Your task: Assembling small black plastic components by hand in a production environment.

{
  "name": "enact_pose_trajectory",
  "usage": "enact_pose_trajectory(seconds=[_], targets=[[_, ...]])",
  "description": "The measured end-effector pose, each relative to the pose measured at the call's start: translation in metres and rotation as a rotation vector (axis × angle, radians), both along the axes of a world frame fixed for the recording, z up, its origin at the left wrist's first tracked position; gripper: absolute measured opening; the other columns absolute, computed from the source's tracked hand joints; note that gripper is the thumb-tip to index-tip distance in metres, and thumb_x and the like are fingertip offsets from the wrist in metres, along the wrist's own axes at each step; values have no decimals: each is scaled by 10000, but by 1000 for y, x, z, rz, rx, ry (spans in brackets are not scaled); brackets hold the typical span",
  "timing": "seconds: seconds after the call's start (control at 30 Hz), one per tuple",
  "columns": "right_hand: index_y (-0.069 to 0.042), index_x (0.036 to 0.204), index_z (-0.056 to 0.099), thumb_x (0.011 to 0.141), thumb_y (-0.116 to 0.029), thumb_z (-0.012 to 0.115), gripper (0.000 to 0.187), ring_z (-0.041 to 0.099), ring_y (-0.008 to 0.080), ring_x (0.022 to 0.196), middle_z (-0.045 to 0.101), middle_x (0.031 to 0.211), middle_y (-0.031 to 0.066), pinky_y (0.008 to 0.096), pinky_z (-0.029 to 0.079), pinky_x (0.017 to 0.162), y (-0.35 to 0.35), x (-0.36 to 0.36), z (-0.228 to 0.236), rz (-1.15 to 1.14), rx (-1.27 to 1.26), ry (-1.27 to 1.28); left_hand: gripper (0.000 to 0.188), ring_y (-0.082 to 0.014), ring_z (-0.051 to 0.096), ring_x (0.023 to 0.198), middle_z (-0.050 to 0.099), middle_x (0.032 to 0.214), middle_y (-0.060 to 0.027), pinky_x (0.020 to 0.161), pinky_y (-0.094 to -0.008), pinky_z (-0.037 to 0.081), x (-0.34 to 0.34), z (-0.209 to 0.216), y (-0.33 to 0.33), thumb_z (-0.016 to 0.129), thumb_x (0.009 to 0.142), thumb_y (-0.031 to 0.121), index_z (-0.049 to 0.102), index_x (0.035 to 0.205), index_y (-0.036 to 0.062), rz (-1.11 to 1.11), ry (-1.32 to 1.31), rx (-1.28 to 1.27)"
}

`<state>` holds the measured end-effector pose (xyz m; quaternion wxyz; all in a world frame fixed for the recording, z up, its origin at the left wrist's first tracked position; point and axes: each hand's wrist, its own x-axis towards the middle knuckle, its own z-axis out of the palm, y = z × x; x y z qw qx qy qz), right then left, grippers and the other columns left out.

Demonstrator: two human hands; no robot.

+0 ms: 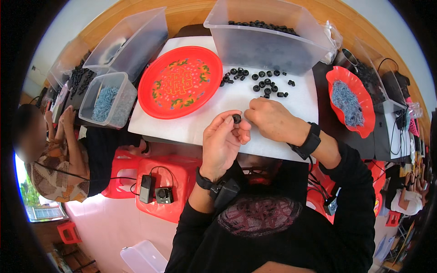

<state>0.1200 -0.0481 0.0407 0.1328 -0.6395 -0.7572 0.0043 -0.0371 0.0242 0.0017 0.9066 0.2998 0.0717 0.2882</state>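
Note:
Between the thumb and fingers of my left hand (223, 139) is a small round black part (236, 118), its face turned up. My right hand (273, 119) is closed close beside it, fingertips pinched together; whatever they hold, if anything, is hidden. Both hands are over the near edge of the white foam sheet (298, 116). Just beyond my right hand, several loose black parts (267, 83) lie scattered on the sheet. A round red tray (150, 98) with a printed flower pattern rests to the left of my hands.
A clear bin (268, 48) of black parts stands behind the sheet. Blue-grey small pieces fill a red scalloped dish (368, 120) at right and a clear tub (125, 101) at left. Another person (68, 154) sits at left. A red stool (182, 200) carries small devices.

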Motion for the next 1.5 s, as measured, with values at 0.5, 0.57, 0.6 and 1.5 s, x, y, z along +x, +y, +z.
enact_pose_trajectory(seconds=[0.5, 0.57, 0.6, 1.5], targets=[[22, 830, 571, 743, 35, 514, 105, 574, 252, 657, 568, 741, 132, 310, 450, 589, -35, -14, 36, -226, 43, 714, 225, -184, 556, 650, 601, 827, -145, 598, -277, 443, 5, 1, -11, 435, 929, 147, 505, 1064, -19, -85, 16, -20], [38, 828, 564, 763, 20, 502, 91, 587, 268, 658, 570, 731, 143, 321, 457, 589, -41, -18, 37, -229, 12, 830, 228, -180, 551, 642, 599, 809, -137, 590, -274, 440, 9, 7, -18, 430, 932, 154, 510, 1057, -20, -80, 46, 13], [23, 843, 570, 756, 39, 517, 103, 572, 218, 664, 570, 746, 112, 297, 449, 595, -43, -19, 35, -201, 38, 842, 228, -168, 542, 628, 595, 787, -123, 578, -265, 434, 11, 10, -22, 429, 934, 157, 518, 1050, -18, -58, 97, 61], [13, 830, 611, 752, -38, 591, 95, 586, 291, 698, 601, 758, 149, 328, 465, 640, -43, 73, 23, -407, 135, 324, 215, -176, 544, 686, 603, 875, -143, 609, -277, 419, 26, 1, -16, 440, 887, 31, 541, 1074, -2, -122, 66, -64]])
